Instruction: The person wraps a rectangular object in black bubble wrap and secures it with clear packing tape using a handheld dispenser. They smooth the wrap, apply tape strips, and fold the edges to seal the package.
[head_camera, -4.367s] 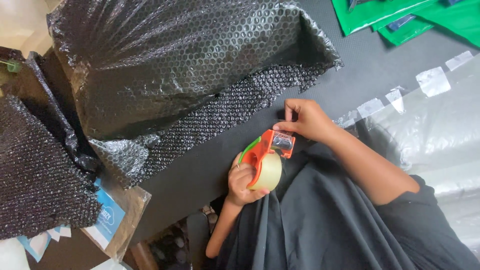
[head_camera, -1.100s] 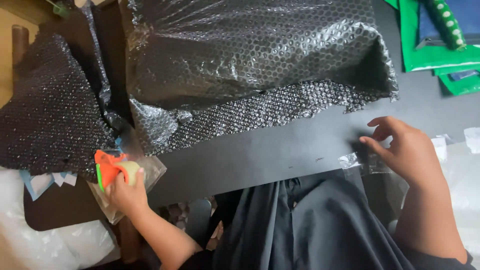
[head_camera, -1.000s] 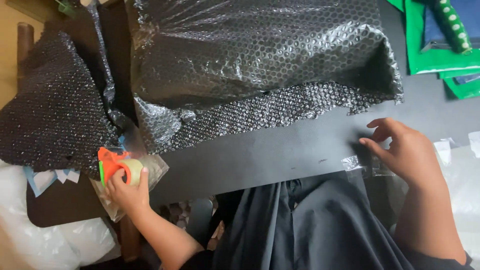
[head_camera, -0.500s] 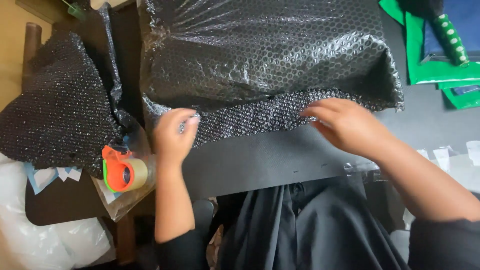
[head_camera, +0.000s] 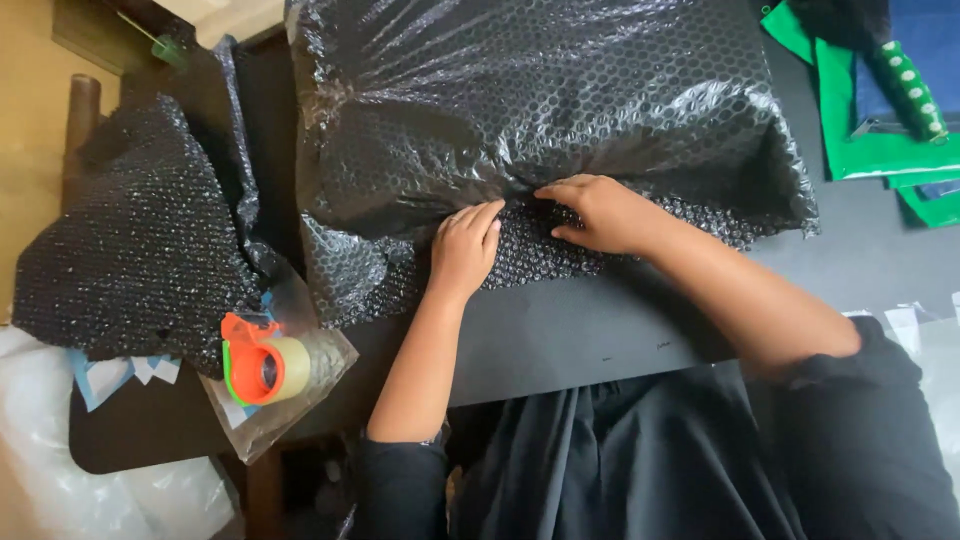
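Note:
A large parcel wrapped in black bubble wrap (head_camera: 560, 100) lies across the dark table (head_camera: 560, 335). My left hand (head_camera: 465, 245) presses flat on the wrap's lower flap, fingers together. My right hand (head_camera: 600, 212) rests beside it, fingers on the fold where the flap meets the parcel. An orange tape dispenser (head_camera: 262, 358) with a roll of clear tape lies on a clear plastic bag at the table's left edge, apart from both hands.
A second heap of black bubble wrap (head_camera: 140, 240) sits at the left. Green and blue flat packets (head_camera: 885, 120) lie at the top right. Clear plastic sheeting (head_camera: 60, 470) hangs below the table's left corner. Small tape strips (head_camera: 900, 320) stick to the right edge.
My left hand set the tape dispenser down at the left and moved onto the parcel's flap. My right hand came in from the right edge onto the same flap.

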